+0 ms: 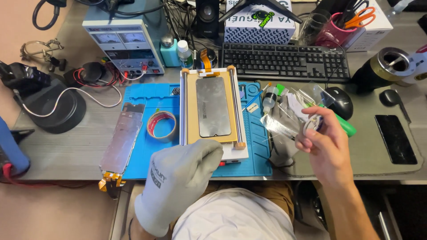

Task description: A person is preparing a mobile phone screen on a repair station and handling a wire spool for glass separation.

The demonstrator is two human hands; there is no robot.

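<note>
Our left hand, in a knit grey glove, rests loosely curled against the near edge of the glossy dark screen. Our bare right hand pinches crinkled clear film near the blue mat's right edge.

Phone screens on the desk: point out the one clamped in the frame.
The dark screen inside the tan frame; the silvery one lies loose, left of the tape roll.

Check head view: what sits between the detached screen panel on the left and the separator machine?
A tape roll, flat on the blue mat, between the panel and machine. Head view.
</note>
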